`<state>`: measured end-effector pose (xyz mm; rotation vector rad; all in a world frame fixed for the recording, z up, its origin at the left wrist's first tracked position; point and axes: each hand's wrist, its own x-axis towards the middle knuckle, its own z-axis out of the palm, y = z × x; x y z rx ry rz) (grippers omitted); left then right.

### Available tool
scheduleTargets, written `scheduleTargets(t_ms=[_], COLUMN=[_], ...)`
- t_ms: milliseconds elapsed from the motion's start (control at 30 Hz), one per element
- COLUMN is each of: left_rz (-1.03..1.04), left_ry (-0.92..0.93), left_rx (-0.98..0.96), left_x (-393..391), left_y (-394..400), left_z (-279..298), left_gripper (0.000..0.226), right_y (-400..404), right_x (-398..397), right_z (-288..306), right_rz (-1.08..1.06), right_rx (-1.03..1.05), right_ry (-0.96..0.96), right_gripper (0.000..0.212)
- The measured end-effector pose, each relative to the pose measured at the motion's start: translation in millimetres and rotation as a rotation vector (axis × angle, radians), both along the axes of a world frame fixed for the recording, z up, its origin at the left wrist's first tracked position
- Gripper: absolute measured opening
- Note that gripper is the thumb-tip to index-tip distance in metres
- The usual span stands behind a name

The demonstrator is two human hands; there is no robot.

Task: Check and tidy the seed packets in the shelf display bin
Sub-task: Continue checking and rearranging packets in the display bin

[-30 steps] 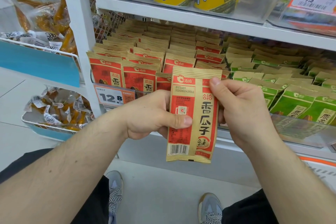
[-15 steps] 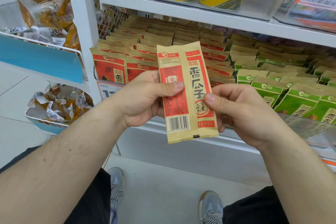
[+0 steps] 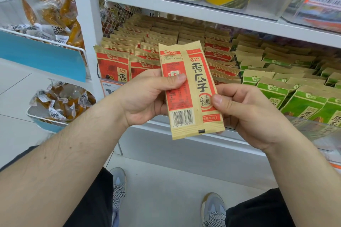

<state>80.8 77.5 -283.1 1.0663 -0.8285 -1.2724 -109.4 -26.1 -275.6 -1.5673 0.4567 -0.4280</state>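
A red-and-tan seed packet (image 3: 191, 89) is held upright in front of the shelf display bin (image 3: 166, 46), pinched at its side edges by the left hand (image 3: 147, 96) and right hand (image 3: 245, 114). It is judged light, thin and crinkly, best gripped by the flat side seams. Compared with a second ago, it is raised higher before the bin and tilted.

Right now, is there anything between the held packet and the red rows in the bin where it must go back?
Nothing visible blocks it. Left hand and right hand pinch the red packet in front of the red packet rows; the shelf above leaves an open gap.
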Motion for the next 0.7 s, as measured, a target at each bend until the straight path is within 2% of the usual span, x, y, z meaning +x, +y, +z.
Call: scheduleTargets(t_ms=[33,67,133,167,267,333,433,567,600,700], left_rz=[0.011,0.022,0.031,0.033,0.011,-0.004,0.043,0.155,0.173,0.216], left_ry=[-0.004,-0.009,0.005,0.011,-0.108,-0.093,-0.027,-0.045,-0.063,-0.151], left_rx=[-0.019,-0.030,-0.055,-0.080,-0.113,-0.127,-0.150,-0.066,-0.049,-0.021], left_x=[-0.8,-1.3,-0.7,-1.0,-4.8,-7.6,-7.0,-4.7,-4.1,-3.7], left_y=[0.2,-0.5,-2.8,-3.6,-2.1,0.5,3.2,2.1,1.9,-0.2], left_z=[0.5,0.4,-0.7,-0.8,-0.9,-1.2,4.0,4.7,4.8,4.0], left_gripper=[0.036,0.050,0.077,0.075,0.037,0.025,0.028,0.039,0.040,0.038], right_y=[1.1,2.8,8.5,12.2,23.5,26.5,25.2,17.2,14.8,8.9], right_x=[1.9,4.4,10.4,13.5,21.8,25.6,27.0,24.6,24.2,20.0], right_z=[-1.1,-2.7,-5.6,-6.5,-11.3,-16.6,-18.3,-13.9,-12.6,-8.8], right_rz=[-0.035,-0.060,-0.048,-0.013,0.249,0.381,0.307,-0.068,-0.142,-0.259], right_rx=[0.023,0.064,0.232,0.355,0.698,0.783,0.670,0.377,0.365,0.288], right_ry=[-0.020,-0.054,-0.147,-0.188,-0.257,-0.261,-0.178,0.010,0.013,0.011], right_gripper=[0.024,0.023,0.028,0.030,0.039,0.046,0.037,0.028,0.031,0.060])
